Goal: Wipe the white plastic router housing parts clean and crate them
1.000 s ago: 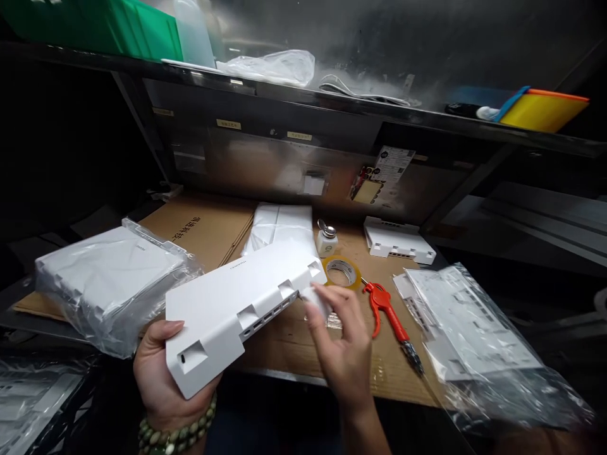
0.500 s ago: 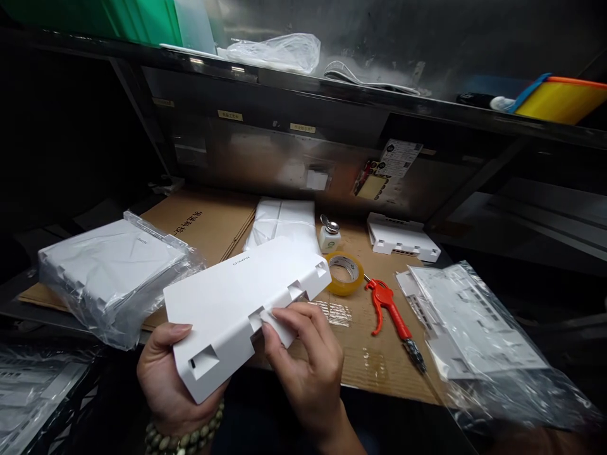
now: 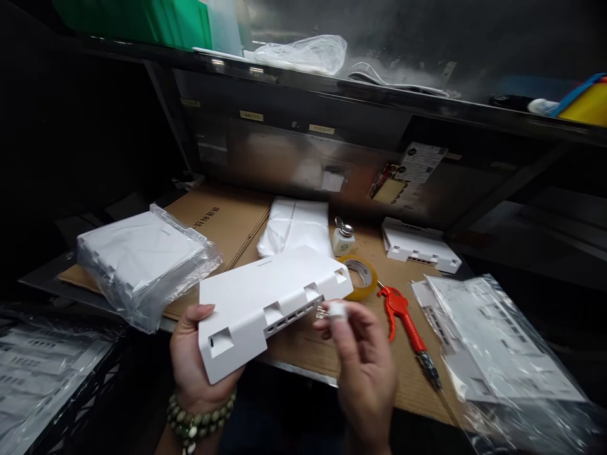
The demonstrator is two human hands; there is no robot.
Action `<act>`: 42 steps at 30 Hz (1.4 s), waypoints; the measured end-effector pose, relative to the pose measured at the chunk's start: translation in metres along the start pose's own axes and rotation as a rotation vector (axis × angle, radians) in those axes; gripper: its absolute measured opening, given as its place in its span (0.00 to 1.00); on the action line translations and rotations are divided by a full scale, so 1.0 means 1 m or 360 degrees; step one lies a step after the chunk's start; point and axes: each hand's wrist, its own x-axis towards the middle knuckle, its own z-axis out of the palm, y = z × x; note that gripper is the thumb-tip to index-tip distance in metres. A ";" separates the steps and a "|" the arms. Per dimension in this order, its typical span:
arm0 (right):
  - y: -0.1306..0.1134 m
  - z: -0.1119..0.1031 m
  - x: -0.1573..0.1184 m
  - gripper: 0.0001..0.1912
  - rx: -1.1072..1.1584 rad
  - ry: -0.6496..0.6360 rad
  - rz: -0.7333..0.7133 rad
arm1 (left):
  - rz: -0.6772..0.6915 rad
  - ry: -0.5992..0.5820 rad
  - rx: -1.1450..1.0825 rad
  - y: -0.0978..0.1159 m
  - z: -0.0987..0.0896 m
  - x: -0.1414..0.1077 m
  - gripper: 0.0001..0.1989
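My left hand (image 3: 196,363) grips the near left corner of a white plastic housing (image 3: 265,297) and holds it tilted above the cardboard-covered bench (image 3: 222,218). A row of port openings along its near edge faces me. My right hand (image 3: 363,366) is just right of that edge, with its fingertips pinched on a small white piece (image 3: 337,309), apart from the housing. A bead bracelet (image 3: 199,417) is on my left wrist.
A bagged stack of white housings (image 3: 142,259) lies at the left. Behind are a folded white cloth (image 3: 294,227), a small dispenser bottle (image 3: 342,237), a tape roll (image 3: 363,275), a red air-blow gun (image 3: 408,325), another white housing (image 3: 420,243) and bagged parts (image 3: 493,341) at the right. A shelf (image 3: 379,95) runs overhead.
My right hand has left the housing's port edge, where its fingers pressed half a second ago, and moved right with the small white piece. The view has shifted left.
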 end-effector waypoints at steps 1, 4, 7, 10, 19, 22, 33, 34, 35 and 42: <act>0.003 -0.006 0.003 0.10 0.0075 0.0123 0.0089 | -0.0029 0.0022 -0.0033 0.000 -0.002 0.001 0.25; 0.016 -0.023 0.009 0.14 0.0177 0.0380 0.0245 | -0.0127 0.0047 -0.0085 0.000 -0.005 0.003 0.16; 0.028 -0.032 0.011 0.17 0.0068 0.0442 0.0322 | -0.0242 -0.0021 -0.0107 0.000 -0.003 0.006 0.16; 0.034 -0.034 0.013 0.17 -0.0032 0.0502 0.0295 | -0.0295 -0.0213 -0.0077 0.002 -0.001 0.011 0.25; 0.036 -0.030 0.021 0.20 0.0281 0.0479 0.0486 | -0.0366 -0.0799 -0.0039 0.009 -0.024 0.017 0.32; 0.037 -0.026 0.019 0.24 0.0398 0.0524 0.0668 | -0.0456 -0.0907 -0.0149 0.009 -0.033 0.017 0.31; 0.045 -0.033 0.022 0.23 0.0384 0.0517 0.0537 | -0.0479 -0.0203 0.0606 0.024 -0.071 0.046 0.22; 0.048 -0.037 0.024 0.22 0.0329 0.0506 0.0454 | -0.0445 -0.0114 0.0843 0.025 -0.068 0.046 0.21; 0.051 -0.042 0.026 0.21 0.0258 0.0502 0.0358 | -0.0375 -0.0045 0.1070 0.024 -0.064 0.045 0.20; 0.055 -0.072 0.034 0.18 0.0020 0.0610 0.0092 | 0.0580 -0.0597 0.1700 0.022 -0.027 0.031 0.14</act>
